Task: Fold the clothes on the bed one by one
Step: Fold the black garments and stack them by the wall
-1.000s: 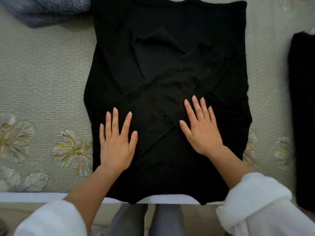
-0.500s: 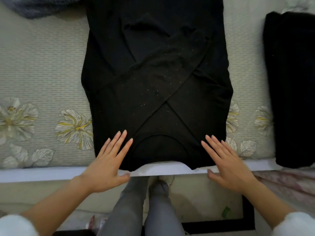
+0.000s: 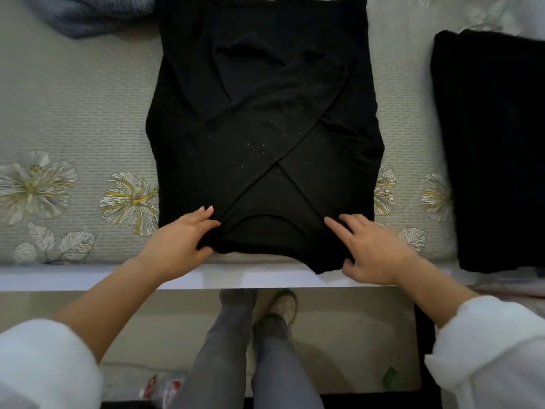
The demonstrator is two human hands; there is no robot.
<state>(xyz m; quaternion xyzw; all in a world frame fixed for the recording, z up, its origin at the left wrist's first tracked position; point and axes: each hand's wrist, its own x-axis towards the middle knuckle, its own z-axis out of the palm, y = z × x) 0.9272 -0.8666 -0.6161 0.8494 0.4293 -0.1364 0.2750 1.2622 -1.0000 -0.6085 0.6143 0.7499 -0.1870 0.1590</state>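
Head-camera view looking down on the bed, whose pale cover bore a printed flower pattern. A black top lay flat at the centre of the cover, its neckline toward the person and close to the bed's white front edge. Its two sleeves were folded inward and crossed over the body in an X. The left hand gripped the top's near left corner, fingers curled over the fabric and thumb tucked under its edge. The right hand pinched the near right corner in like manner, fingers bent on top and thumb at the edge; this corner hung slightly over the bed's front edge. Both forearms emerged from white sleeves. A dark folded garment lay on the cover to the right, apart from the top. A grey garment lay at the far left, just beside the top. Below the bed edge stood the person's legs in grey trousers.
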